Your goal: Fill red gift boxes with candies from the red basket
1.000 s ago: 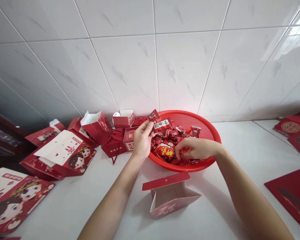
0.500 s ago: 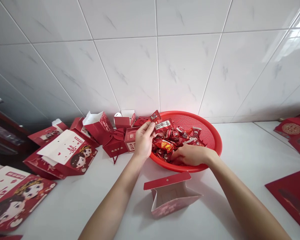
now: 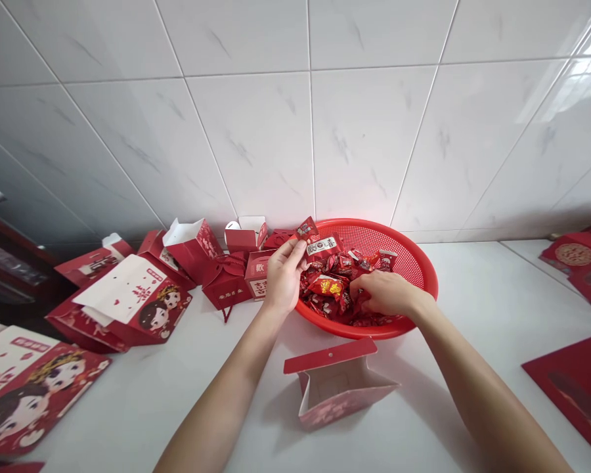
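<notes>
My left hand (image 3: 284,269) pinches a small red wrapped candy (image 3: 306,228) between thumb and fingers, above the left rim of a red plastic basket (image 3: 426,272). Inside the basket lies a heap of candies in red wrappers, one with gold print (image 3: 329,287). A flat packet with a white label (image 3: 322,246) leans at the back left of the heap. My right hand (image 3: 385,293) is down among the candies, its fingers bent and closed; their tips are partly hidden, so any held piece cannot be made out. In front of the basket stands an open red paper box (image 3: 342,394), its pale inside showing.
Several red gift boxes (image 3: 192,246) line the wall on the left, some with open tops. Larger boxes with cartoon figures (image 3: 142,305) sit nearer on the left. Red card pieces (image 3: 576,387) lie at the right. A tiled wall (image 3: 364,144) rises behind the white counter (image 3: 177,387).
My right hand has risen slightly and shifted right within the candy heap, uncovering candies at the basket's front. My left hand keeps its hold on the small candy.
</notes>
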The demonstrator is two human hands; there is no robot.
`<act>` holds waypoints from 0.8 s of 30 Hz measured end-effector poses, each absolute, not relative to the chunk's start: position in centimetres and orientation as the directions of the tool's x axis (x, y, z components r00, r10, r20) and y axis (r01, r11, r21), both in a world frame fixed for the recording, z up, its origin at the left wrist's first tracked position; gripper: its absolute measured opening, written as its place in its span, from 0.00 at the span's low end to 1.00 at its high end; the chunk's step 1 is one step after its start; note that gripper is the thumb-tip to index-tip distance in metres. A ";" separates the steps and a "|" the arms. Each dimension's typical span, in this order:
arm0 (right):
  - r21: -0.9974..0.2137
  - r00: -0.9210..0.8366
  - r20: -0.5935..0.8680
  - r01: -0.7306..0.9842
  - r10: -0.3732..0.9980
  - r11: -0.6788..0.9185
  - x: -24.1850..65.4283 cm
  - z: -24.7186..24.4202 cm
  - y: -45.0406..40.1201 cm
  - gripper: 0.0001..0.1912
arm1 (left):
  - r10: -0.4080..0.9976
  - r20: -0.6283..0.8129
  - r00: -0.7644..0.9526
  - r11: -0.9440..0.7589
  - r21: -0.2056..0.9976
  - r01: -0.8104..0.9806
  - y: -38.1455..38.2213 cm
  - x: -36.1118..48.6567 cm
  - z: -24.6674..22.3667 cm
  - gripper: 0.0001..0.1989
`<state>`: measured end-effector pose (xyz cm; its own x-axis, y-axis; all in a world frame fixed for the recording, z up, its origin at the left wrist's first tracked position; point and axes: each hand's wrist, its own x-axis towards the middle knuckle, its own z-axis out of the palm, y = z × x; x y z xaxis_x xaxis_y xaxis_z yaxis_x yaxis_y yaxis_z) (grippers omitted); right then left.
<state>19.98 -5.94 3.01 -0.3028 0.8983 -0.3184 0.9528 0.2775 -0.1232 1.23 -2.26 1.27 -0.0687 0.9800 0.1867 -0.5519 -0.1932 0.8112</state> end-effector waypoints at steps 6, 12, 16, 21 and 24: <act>-0.108 -0.207 -0.228 0.977 0.952 0.186 21.7 2.4 -4.5 0.18 | 0.978 0.199 -0.062 -0.200 0.815 -0.545 -2.2 1.2 1.1 0.14; -0.160 -0.202 -0.202 0.972 0.958 0.171 22.2 2.3 -4.0 0.14 | 0.980 0.190 -0.066 -0.195 0.814 -0.547 -2.3 1.2 1.3 0.14; -0.219 -0.207 -0.166 0.961 0.964 0.168 22.6 2.2 -3.8 0.16 | 0.979 0.191 -0.065 -0.195 0.818 -0.541 -2.2 1.2 1.2 0.14; -0.314 -0.264 -0.125 0.925 0.956 0.215 23.1 2.1 -3.4 0.18 | 0.977 0.203 -0.062 -0.204 0.819 -0.537 -2.2 1.2 1.1 0.15; -0.363 -0.299 -0.119 0.900 0.947 0.239 23.3 1.8 -3.2 0.18 | 0.976 0.212 -0.056 -0.209 0.820 -0.532 -2.3 1.2 1.1 0.17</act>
